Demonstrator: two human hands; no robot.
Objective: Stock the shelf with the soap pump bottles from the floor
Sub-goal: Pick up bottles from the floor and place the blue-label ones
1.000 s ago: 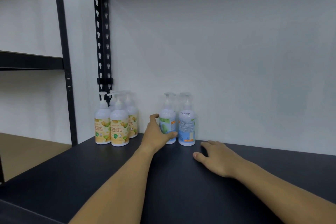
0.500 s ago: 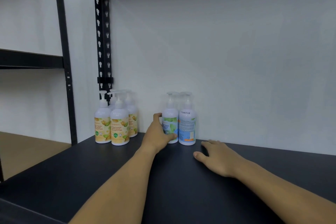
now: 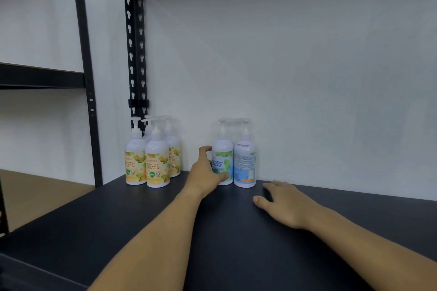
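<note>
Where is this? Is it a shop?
Probably a shop's stockroom or store aisle. A black metal rack with a slotted upright post holds a dark shelf board, and matching white pump bottles with yellow labels stand grouped beside green-and-blue-labelled ones, like goods being stocked.

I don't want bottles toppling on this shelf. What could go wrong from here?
1. The left hand grips the green-label bottle low on its body; pushing there could tip it into the blue-label bottle pressed against it.
2. That bottle's label faces backwards, so it may need turning.
3. The yellow-label bottles stand packed close; a sideways nudge could knock several over.
</note>
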